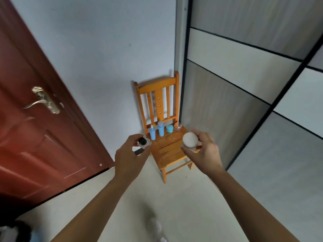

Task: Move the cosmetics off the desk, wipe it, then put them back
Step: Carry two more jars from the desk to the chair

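My left hand (130, 157) grips a clear square bottle with a black cap (144, 142), held just left of a small wooden chair (170, 149). My right hand (203, 151) holds a jar with a round white lid (190, 140) over the chair's right side. At the back of the seat stand a blue spray bottle (152, 132), a taller blue bottle (160, 128), a teal jar (169, 128) and a small clear jar with an orange lid (178, 126). The desk is out of view.
The chair stands in a corner between a white wall and a sliding wardrobe (244, 84) on the right. A dark red door (35, 119) with a metal handle (42, 102) is on the left. The pale floor (174, 198) lies below my arms.
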